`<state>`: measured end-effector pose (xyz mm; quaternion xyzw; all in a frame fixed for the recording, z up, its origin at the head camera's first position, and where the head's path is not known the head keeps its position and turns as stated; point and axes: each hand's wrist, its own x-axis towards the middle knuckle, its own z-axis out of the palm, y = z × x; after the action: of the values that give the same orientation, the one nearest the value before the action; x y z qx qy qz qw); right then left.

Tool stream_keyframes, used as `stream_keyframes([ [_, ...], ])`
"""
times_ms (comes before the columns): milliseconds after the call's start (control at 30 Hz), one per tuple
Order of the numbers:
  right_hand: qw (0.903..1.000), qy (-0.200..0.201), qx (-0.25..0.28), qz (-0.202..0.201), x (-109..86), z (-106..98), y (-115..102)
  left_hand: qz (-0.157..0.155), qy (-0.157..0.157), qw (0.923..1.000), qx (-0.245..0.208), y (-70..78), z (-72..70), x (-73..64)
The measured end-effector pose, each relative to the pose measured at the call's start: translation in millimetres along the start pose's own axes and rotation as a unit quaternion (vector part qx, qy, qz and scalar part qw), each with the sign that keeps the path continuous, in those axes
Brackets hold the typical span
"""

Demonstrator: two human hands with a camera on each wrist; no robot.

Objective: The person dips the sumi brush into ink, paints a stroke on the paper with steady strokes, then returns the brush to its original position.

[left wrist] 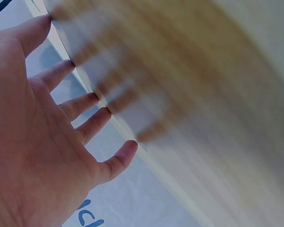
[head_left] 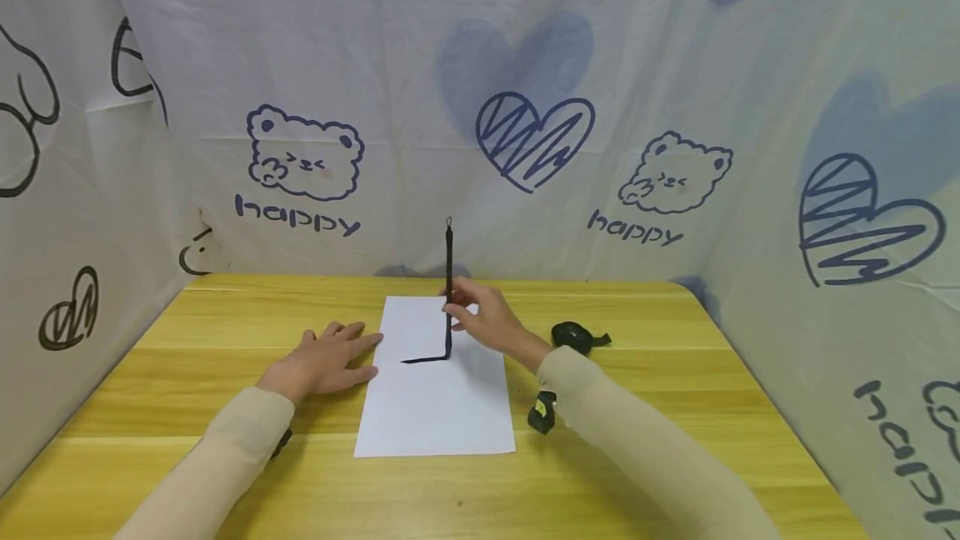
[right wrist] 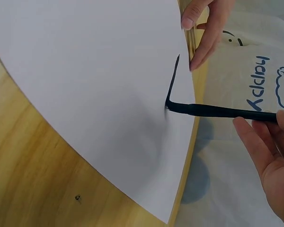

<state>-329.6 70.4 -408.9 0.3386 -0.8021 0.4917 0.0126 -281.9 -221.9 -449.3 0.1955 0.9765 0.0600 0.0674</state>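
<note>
Long sleeves [head_left: 660, 448], pale cream, matching pair.
Plain, smooth cloth; left cuff [head_left: 261, 411] and right cuff [head_left: 568, 367] end near the wrists. Left hand [head_left: 324, 363] and right hand [head_left: 487, 317] bare.

Table [head_left: 675, 457]: yellow wood-grain top, rounded far corners, across lower frame; small dark mark [right wrist: 77, 197] on its surface, lower left of the right wrist view.
Back hanging [head_left: 405, 57]: whitish sheet, creased, upper centre; two line-drawn bears [head_left: 306, 161], left and right of centre, each above "happy" lettering [head_left: 297, 216]; scribbled heart [head_left: 536, 140] between, overlapping a solid pale-blue heart [head_left: 480, 57].
Left hanging [head_left: 75, 215]: whitish, black line drawings, small heart [head_left: 70, 309] at lower left.
Right hanging [head_left: 780, 340]: whitish, blue hearts, more lettering lower right.
Light: soft, diffuse.
</note>
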Motion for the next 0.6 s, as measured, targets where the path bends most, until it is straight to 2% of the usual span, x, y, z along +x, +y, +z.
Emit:
stream_keyframes([
  [600,0.9999,0.007,-0.013,0.001,-2.3,-6.6,5.2,-0.006,-0.005,1.0000,-0.005,-1.8,0.7,0.7],
])
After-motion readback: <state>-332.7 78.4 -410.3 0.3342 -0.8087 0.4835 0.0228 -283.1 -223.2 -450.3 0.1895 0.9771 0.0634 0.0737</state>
